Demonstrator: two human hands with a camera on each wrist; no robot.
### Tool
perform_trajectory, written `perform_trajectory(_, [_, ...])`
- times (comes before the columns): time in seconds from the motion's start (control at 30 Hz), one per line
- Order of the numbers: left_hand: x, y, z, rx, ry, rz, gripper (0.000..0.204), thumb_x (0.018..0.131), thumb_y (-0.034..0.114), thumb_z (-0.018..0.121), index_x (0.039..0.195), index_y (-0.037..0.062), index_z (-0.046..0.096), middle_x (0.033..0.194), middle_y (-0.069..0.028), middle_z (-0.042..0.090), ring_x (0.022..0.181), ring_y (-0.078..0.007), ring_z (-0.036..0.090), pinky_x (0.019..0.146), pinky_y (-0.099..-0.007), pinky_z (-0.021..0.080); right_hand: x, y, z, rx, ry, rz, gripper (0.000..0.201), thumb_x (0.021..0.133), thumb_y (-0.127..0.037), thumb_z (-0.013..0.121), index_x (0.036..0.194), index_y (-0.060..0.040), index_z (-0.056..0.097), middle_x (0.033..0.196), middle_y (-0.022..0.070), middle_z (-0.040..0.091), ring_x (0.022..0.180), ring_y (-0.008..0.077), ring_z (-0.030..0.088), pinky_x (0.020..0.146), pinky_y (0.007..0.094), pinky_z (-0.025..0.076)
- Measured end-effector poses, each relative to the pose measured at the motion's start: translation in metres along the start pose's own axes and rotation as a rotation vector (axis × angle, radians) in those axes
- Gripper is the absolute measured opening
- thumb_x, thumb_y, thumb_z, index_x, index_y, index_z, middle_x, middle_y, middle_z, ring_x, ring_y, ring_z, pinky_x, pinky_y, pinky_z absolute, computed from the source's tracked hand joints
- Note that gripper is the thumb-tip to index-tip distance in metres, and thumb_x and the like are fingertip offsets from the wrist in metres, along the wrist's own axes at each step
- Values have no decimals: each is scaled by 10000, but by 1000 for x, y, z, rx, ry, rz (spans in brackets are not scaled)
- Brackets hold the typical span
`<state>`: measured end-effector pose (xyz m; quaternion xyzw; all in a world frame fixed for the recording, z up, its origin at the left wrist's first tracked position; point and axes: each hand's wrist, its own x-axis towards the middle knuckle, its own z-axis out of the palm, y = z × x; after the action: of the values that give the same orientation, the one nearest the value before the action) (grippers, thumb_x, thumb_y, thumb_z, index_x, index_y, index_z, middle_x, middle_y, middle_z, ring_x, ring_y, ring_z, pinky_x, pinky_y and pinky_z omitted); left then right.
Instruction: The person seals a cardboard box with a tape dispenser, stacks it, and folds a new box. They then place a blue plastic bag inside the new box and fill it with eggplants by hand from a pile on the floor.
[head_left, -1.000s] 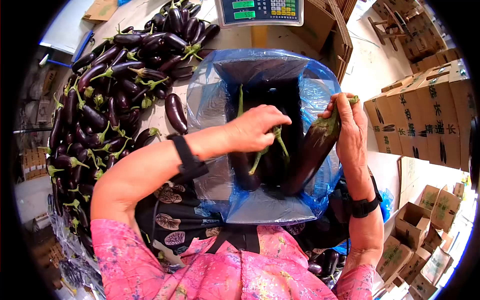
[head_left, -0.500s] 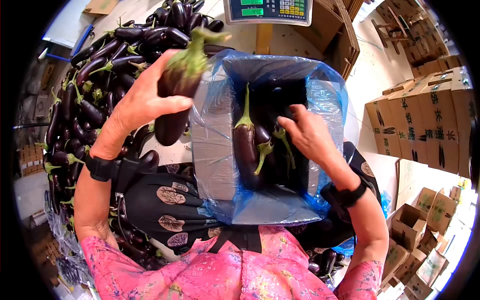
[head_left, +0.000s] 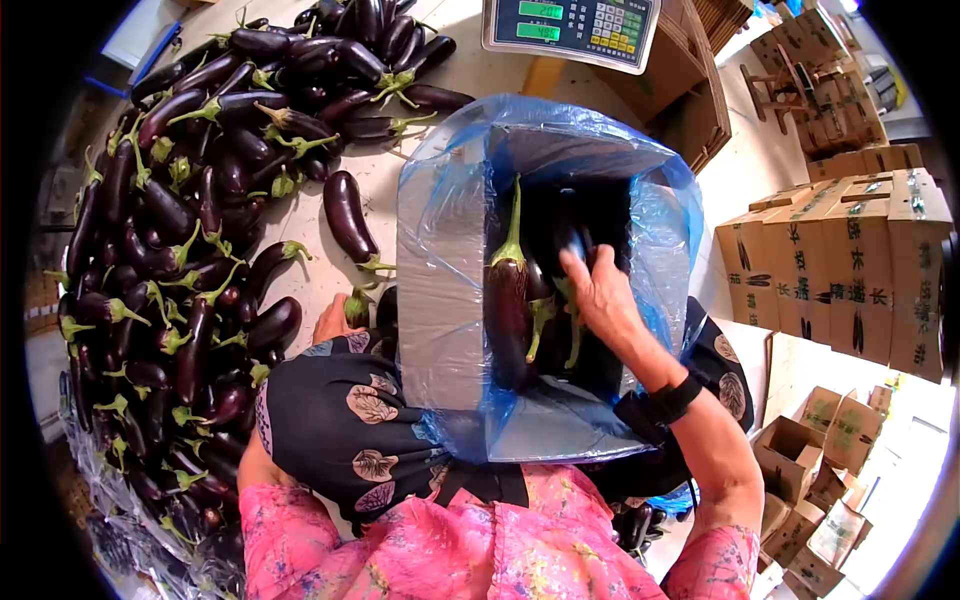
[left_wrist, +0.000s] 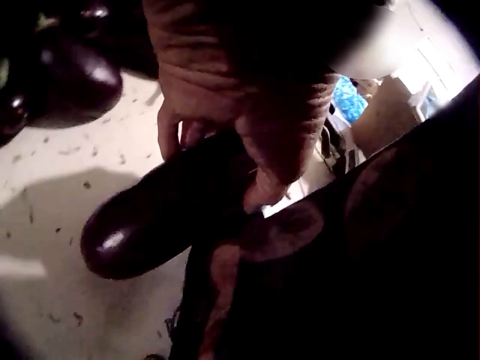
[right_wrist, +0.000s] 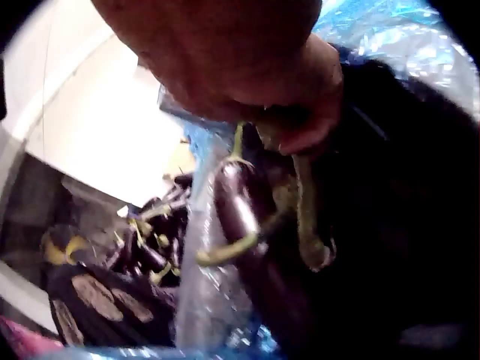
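My left hand (head_left: 333,318) is low beside the left knee, partly hidden by the patterned cloth. In the left wrist view it grips a dark purple eggplant (left_wrist: 142,225) from above, the rounded end sticking out. My right hand (head_left: 608,295) reaches inside a box lined with blue plastic (head_left: 440,260). Its thumb and fingers are curled at the green cap of an eggplant in the box, with a stem (right_wrist: 309,217) hanging below them in the right wrist view. Another eggplant (head_left: 508,310) with a long green stem lies along the box's left side.
A big heap of eggplants (head_left: 190,270) covers the floor on the left, and a loose eggplant (head_left: 347,215) lies between it and the box. A digital scale (head_left: 575,28) stands beyond the box. Stacked cartons (head_left: 840,270) and open boxes (head_left: 790,455) are at the right.
My right hand let go of a large eggplant at the box and moved inside among the others. My left hand left the box, lifted an eggplant at the left, then lowered beside the knee.
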<state>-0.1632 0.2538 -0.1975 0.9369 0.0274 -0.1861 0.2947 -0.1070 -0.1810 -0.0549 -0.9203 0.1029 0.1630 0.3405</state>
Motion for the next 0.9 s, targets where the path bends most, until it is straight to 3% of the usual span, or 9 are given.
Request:
perform_trajectory(0.07, [-6, -16, 21, 48, 32, -52, 518, 730, 188, 747, 1187, 20, 569, 1073, -217, 632, 1018, -414, 618, 867, -472, 492, -12, -1, 0, 0, 51, 60, 571, 997, -456, 546, 1218, 52, 406, 842, 326, 649, 702, 429, 691, 585, 472, 564])
perform_trajectory(0.17, [-10, -42, 45, 118, 73, -127, 479, 748, 175, 741, 1176, 19, 589, 1068, -213, 634, 1006, -405, 624, 865, -468, 495, -24, -37, -18, 175, -131, 280, 534, 993, -342, 543, 1265, 89, 385, 977, 404, 611, 828, 547, 642, 796, 607, 504])
perform_trajectory(0.3, [-1, -34, 41, 90, 218, -91, 429, 773, 158, 732, 1161, 17, 616, 1062, -208, 637, 989, -393, 631, 861, -464, 499, -35, -27, -15, -312, -21, -149, 636, 951, -249, 617, 1404, 103, 340, 1259, 324, 494, 1032, 495, 608, 864, 542, 513])
perform_trajectory(0.33, [3, -32, 34, 33, 278, -40, 416, 779, 153, 729, 1157, 16, 622, 1060, -207, 637, 985, -390, 633, 860, -463, 500, -42, -29, -20, -302, -43, -165, 732, 883, -223, 695, 1473, 8, 329, 1387, 288, 458, 1229, 470, 501, 1009, 535, 437])
perform_trajectory(0.47, [24, 70, -66, -255, 379, 144, 215, 899, 70, 657, 1105, 14, 677, 1009, -156, 715, 883, -241, 701, 780, -342, 541, -48, -20, -23, -677, 65, -776, 724, 730, -128, 736, 1394, -30, 466, 1419, 211, 470, 1298, 384, 461, 1026, 458, 419])
perform_trajectory(0.57, [34, 161, -122, -328, 319, 339, 203, 908, 44, 643, 1107, 20, 673, 925, -105, 708, 787, -172, 680, 727, -290, 532, -43, -23, -3, -829, 88, -957, 463, 776, -144, 657, 1220, -45, 564, 1352, 192, 530, 1282, 350, 489, 978, 422, 431])
perform_trajectory(0.7, [41, 243, -155, -107, 45, 726, 280, 864, 23, 663, 1144, 14, 658, 932, -110, 669, 813, -219, 669, 765, -314, 544, -33, -20, -4, -745, 166, -1000, 340, 792, -140, 627, 1107, -21, 582, 1310, 218, 549, 1264, 374, 501, 965, 488, 412])
perform_trajectory(0.83, [47, 293, -138, 80, -148, 1069, 422, 779, 51, 741, 1185, 30, 627, 1014, -129, 646, 926, -304, 649, 832, -386, 543, -42, -32, -22, -496, 67, -572, 570, 727, -110, 730, 1247, -23, 514, 1464, 275, 380, 1312, 456, 423, 1028, 548, 401])
perform_trajectory(0.9, [42, 312, -116, 156, -251, 1159, 533, 722, 90, 787, 1219, 55, 600, 1116, -122, 625, 1045, -330, 608, 913, -430, 511, -40, -27, -25, -221, -16, -366, 646, 772, -135, 729, 1355, -100, 454, 1546, 319, 239, 1215, 520, 501, 1003, 509, 474])
